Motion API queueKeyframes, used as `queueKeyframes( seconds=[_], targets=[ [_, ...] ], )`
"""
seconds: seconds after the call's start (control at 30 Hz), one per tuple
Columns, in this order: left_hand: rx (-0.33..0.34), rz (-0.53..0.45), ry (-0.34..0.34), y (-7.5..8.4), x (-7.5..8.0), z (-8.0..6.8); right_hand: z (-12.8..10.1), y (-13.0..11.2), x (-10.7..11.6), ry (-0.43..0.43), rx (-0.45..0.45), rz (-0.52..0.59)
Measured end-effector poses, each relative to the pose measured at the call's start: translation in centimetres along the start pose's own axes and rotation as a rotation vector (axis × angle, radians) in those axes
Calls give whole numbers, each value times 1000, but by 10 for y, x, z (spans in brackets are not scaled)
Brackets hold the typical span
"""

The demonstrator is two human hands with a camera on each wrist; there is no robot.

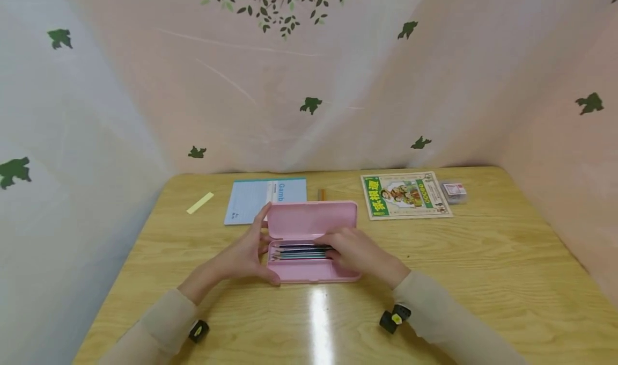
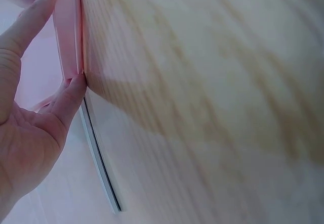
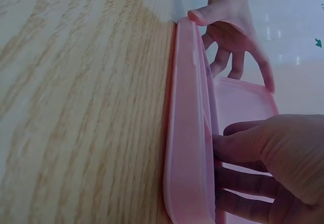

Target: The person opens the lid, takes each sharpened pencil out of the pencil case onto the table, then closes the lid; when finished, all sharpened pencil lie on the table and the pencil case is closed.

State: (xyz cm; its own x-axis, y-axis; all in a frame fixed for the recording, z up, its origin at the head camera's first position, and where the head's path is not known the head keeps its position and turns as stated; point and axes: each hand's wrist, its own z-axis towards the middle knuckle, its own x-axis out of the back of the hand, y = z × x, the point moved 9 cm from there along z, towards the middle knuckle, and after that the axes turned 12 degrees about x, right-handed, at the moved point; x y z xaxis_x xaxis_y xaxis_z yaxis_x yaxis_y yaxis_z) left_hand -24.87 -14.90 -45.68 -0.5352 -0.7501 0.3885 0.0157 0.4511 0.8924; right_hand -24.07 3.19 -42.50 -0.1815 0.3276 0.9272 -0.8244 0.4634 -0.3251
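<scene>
In the head view we see an open pink pencil case (image 1: 311, 241) at the centre of the wooden table (image 1: 483, 279), pencils (image 1: 301, 252) lying in its tray. Our left hand (image 1: 243, 255) clasps the case's left end, thumb and index finger spread wide; our right hand (image 1: 357, 252) lies with its fingers in the tray on the pencils.

In the left wrist view, at the left edge, the left hand (image 2: 30, 113) presses the case (image 2: 68, 32).

In the right wrist view, at lower right, the right hand's (image 3: 273, 168) fingers reach into the case (image 3: 187, 133); its grip we cannot tell.

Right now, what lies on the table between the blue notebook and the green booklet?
In the head view, a short orange-brown pencil lies on the table between the blue notebook and the green booklet, just behind the pink case's open lid.
</scene>
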Motion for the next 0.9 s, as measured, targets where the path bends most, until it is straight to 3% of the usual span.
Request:
queueKeyframes(
  seconds=[0.23,0.6,0.9],
  targets=[
    [-1,-11,-9,4,-1,1,2,0,-2,-10,6,-31],
    [-7,-3,-2,8,2,-1,2,4,-3,-58,16,90],
    [-12,-29,-18,5,0,1,0,3,-7,-111,20,120]
  ],
)
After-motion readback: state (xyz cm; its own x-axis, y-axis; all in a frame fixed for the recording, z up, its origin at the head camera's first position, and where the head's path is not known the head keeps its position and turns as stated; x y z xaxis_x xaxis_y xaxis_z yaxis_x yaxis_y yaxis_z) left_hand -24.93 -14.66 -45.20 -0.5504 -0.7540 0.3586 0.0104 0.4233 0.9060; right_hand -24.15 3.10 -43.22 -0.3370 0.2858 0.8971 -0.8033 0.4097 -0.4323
